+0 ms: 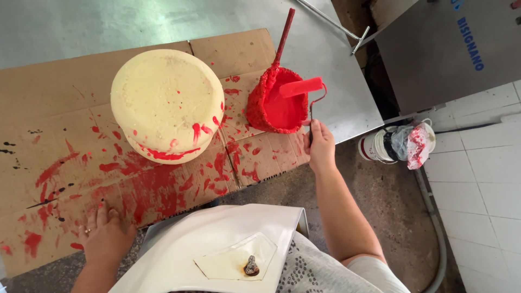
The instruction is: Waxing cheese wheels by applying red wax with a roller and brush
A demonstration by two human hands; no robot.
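Right hand (320, 142) gripped around the handle of a small red paint roller (301, 87), its sleeve over the red-coated tub (274, 103) at 1 o'clock on the cardboard (49, 97); left hand (106, 233) flat, fingers spread, pressing the cardboard's 7 o'clock edge; pale round cheese wheel (165, 100), probably, red-splashed, sits centre; red stick (284, 35) leans in tub; desk (70, 27) beneath.
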